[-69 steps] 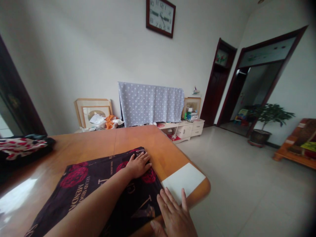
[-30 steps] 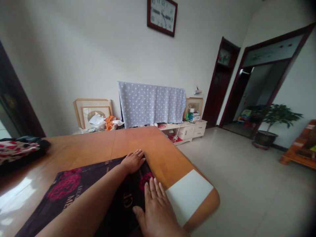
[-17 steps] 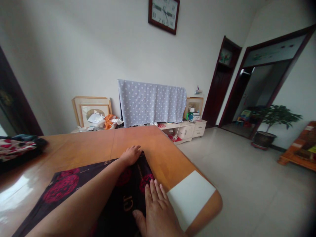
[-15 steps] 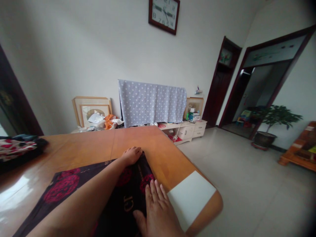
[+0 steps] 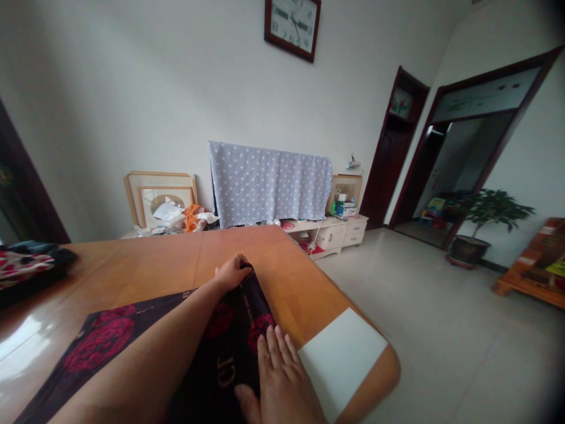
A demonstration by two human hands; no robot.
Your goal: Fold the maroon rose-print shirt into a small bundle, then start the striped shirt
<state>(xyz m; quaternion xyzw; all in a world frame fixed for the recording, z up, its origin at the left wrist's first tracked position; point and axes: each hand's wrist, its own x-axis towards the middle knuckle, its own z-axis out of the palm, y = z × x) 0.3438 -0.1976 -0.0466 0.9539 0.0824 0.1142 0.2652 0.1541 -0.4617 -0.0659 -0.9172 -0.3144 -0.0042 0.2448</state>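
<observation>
A dark cloth (image 5: 110, 335) with red flowers and pale lettering lies spread on the wooden table (image 5: 282, 277). My left hand (image 5: 230, 273) reaches across it and its fingers are curled round the cloth's far corner, which lifts slightly off the wood. My right hand (image 5: 278, 377) rests flat on the cloth's near right edge, fingers stretched out and pressed down.
A white square patch (image 5: 342, 359) sits at the table's right corner. A pile of red, white and dark clothes (image 5: 26, 265) lies at the far left. Beyond the table stand a dotted cloth over a low cabinet (image 5: 269, 182), picture frames, a potted plant (image 5: 481, 218) and open tiled floor.
My left hand went from lying flat on the cloth to gripping its far corner. My right hand slid up from the table edge onto the cloth.
</observation>
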